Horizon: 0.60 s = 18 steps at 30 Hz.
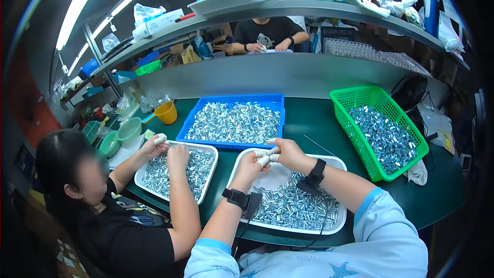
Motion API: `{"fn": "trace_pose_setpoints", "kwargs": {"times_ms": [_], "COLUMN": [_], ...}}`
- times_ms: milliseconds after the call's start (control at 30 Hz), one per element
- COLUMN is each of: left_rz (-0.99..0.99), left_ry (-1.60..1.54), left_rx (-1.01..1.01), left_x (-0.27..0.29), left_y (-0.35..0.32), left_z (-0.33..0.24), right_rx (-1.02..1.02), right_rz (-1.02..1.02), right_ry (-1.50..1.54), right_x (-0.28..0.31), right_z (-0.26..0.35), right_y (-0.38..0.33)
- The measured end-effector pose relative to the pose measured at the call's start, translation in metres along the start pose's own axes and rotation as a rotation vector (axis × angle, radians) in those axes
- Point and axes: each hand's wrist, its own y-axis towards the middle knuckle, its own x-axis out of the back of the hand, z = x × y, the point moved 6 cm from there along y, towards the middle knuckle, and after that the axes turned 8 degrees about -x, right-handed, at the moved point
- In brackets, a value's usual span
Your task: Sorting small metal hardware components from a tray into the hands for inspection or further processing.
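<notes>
My left hand (248, 169) and my right hand (289, 155) meet above the far part of a white tray (271, 179). White coverings wrap several of my fingertips. Both hands are closed in a pinch, fingertips against fingertips; whatever is between them is too small or hidden to make out. Small shiny metal cylinders (293, 207) fill the near part of the tray, while bare white bottom shows under my hands. Behind it stands a blue tray (282, 118) heaped with similar cylinders. A green perforated basket (360, 148) at the right holds small bluish metal pieces (383, 136).
At my left a co-worker handles pieces over another white tray (210, 177). An orange cup (165, 113) and green bowls (129, 129) stand at the back left. A thin rod (318, 144) lies behind my tray. Overhead runs a loaded shelf (309, 7); another person sits beyond the partition.
</notes>
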Motion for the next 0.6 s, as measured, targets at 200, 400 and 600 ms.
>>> {"fn": "trace_pose_setpoints", "kwargs": {"times_ms": [200,400,600], "left_rz": [-0.177,-0.287,-0.128], "left_ry": [0.097,0.439,0.282], "left_rx": [-0.176,-0.3,-0.12], "left_x": [0.014,0.053,0.015], "left_y": [0.057,0.046,0.01], "left_z": [-0.023,-0.01,-0.043], "right_rx": [0.106,0.111,-0.11], "right_rz": [-0.204,-0.11,0.161], "right_ry": [0.055,0.024,0.119], "right_x": [0.024,0.046,0.075], "right_z": [-0.008,0.014,0.014], "right_y": [0.057,0.016,-0.09]}}
